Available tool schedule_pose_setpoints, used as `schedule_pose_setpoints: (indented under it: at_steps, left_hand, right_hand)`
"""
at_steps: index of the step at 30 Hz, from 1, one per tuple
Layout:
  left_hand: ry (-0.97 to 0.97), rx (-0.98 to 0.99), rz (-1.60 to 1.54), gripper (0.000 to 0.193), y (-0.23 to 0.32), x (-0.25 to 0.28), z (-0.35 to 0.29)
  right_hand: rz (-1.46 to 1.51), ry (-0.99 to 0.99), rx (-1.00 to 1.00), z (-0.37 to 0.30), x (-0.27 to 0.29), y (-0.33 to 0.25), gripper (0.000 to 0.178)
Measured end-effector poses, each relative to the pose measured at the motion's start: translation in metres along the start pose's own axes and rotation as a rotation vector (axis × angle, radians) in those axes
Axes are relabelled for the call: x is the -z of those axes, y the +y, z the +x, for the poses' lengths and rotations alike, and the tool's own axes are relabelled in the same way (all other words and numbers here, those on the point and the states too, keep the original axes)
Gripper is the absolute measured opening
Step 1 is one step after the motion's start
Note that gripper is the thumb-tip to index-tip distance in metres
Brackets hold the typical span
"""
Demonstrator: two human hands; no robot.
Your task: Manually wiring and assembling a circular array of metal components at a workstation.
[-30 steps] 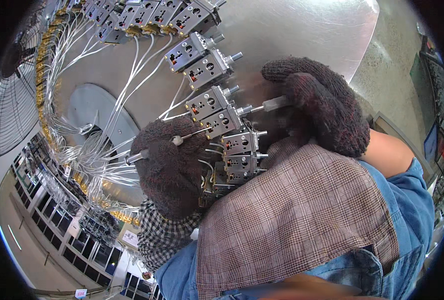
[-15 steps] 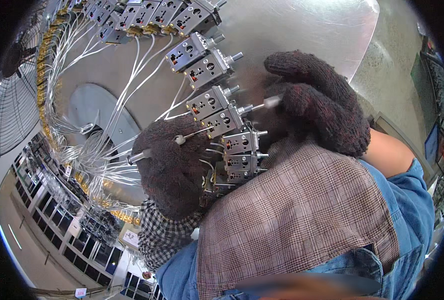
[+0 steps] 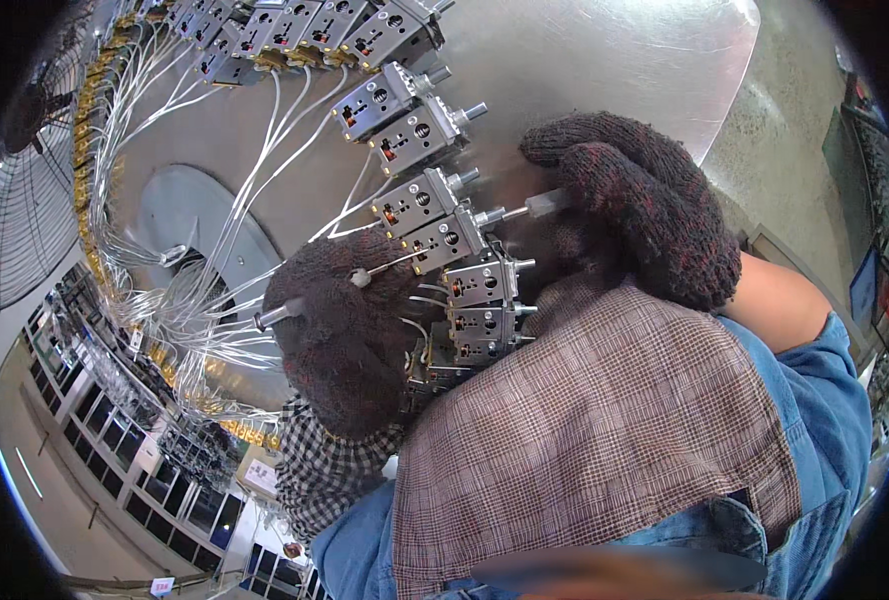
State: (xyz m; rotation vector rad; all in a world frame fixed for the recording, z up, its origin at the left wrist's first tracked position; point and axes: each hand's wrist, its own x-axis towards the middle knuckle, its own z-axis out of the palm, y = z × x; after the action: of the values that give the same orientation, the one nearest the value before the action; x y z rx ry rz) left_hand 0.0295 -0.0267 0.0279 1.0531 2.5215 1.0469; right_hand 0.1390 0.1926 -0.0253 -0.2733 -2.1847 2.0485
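My right hand (image 3: 645, 210), in a dark knitted glove, is closed around a small grey driver (image 3: 545, 205). Its tip meets the shaft of a small metal control unit (image 3: 445, 240). That unit belongs to a curved row of like units (image 3: 405, 110) on a round metal table (image 3: 605, 70). My left hand (image 3: 345, 335), gloved the same way, sits just left of the lower units (image 3: 480, 300). It grips a short grey rod (image 3: 275, 316) that sticks out to the left. A thin white wire with a bead (image 3: 361, 278) lies across this glove.
Bundles of thin white wires (image 3: 195, 250) fan from the units to a row of brass fittings (image 3: 90, 150) along the left rim. A fan guard (image 3: 20, 220) stands far left. A checked cloth (image 3: 605, 440) covers my lap.
My right hand's fingers have curled a little tighter around the driver. The left hand has hardly moved.
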Motion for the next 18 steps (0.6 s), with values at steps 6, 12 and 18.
schedule_pose_setpoints:
  at_steps: [6,12,18]
  left_hand:
    - [0.014,0.208,-0.283,0.014,-0.007,-0.008,0.001]
    - [0.052,0.504,-0.709,0.017,0.013,-0.006,0.008]
    - [-0.068,0.079,-0.186,0.016,-0.004,-0.003,0.008]
  right_hand:
    - [0.280,0.074,-0.404,0.001,-0.002,-0.015,0.033]
    - [0.269,0.019,-0.341,0.000,0.000,-0.009,0.034]
    - [0.287,-0.001,-0.380,-0.004,0.004,-0.009,0.031]
